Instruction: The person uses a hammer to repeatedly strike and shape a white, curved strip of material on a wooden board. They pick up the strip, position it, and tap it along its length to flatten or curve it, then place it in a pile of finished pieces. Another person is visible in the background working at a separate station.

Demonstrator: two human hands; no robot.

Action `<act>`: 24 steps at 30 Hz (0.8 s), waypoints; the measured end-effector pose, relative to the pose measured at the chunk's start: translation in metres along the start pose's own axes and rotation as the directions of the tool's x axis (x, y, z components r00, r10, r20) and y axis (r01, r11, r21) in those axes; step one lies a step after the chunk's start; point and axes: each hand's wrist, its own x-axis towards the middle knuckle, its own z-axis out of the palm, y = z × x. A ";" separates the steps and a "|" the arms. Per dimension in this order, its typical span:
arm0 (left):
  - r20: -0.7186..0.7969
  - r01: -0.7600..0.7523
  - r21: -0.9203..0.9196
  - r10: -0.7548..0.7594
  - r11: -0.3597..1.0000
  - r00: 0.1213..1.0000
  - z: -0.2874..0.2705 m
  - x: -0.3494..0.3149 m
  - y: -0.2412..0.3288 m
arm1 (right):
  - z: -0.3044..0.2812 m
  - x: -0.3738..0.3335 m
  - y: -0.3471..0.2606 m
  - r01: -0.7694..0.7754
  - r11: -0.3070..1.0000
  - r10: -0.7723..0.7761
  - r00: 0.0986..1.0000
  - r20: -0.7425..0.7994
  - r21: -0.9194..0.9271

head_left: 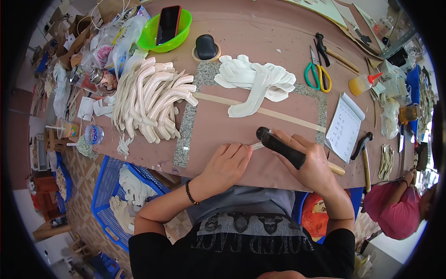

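My right hand (310, 160) is wrapped round the wooden handle of a hammer (282, 148), whose black head is above the brown work surface near the front edge. Beside it, my left hand (227, 163) has its fingers close together on the surface, pinning a narrow pale strip (257, 145); most of that strip is covered by the hands. Farther back lies a stack of white curved pieces (255, 76), with one piece (246, 106) laid slantwise toward me. A heap of long cream and pinkish strips (151, 100) spreads out at my left.
Scissors (316, 74), pliers (321, 49), a red-tipped glue bottle (362, 83), a notepad (346, 122) and another hammer (364, 156) lie at right. A green bowl (183, 35) with a phone stands at the back left. Below the table's left is a blue basket (104, 200); a person in pink (392, 209) sits at right.
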 end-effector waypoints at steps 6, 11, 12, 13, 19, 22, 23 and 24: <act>0.008 0.034 -0.022 -0.034 0.999 0.999 -0.006 -0.014 -0.002 | 0.005 0.010 0.001 -0.068 0.994 0.078 0.991 0.108 -0.090; -0.032 0.091 -0.076 -0.094 0.993 0.995 -0.006 -0.018 0.003 | 0.020 0.008 0.002 0.064 0.995 -0.065 0.998 0.005 0.071; -0.035 0.086 -0.068 -0.088 0.994 0.995 -0.006 -0.021 0.003 | 0.020 0.008 0.004 0.055 0.998 -0.056 0.998 0.017 0.042; -0.033 0.092 -0.056 -0.094 0.994 0.995 -0.005 -0.025 0.003 | 0.020 0.011 0.004 0.050 0.999 -0.051 0.998 0.032 0.019; -0.124 0.180 -0.164 -0.201 0.970 0.972 0.001 -0.030 0.007 | 0.018 0.016 -0.008 0.111 0.994 -0.111 0.992 0.059 0.001; -0.131 0.178 -0.081 -0.187 0.981 0.974 -0.002 -0.033 0.011 | 0.016 0.023 -0.011 0.022 1.000 -0.022 0.994 0.111 0.001; -0.145 0.194 -0.086 -0.205 0.977 0.968 -0.002 -0.033 0.012 | 0.010 0.027 -0.018 0.011 1.000 -0.009 0.990 0.139 -0.015; -0.159 0.211 -0.092 -0.223 0.973 0.962 -0.002 -0.033 0.013 | 0.008 0.029 -0.023 0.001 1.000 0.004 0.986 0.167 -0.031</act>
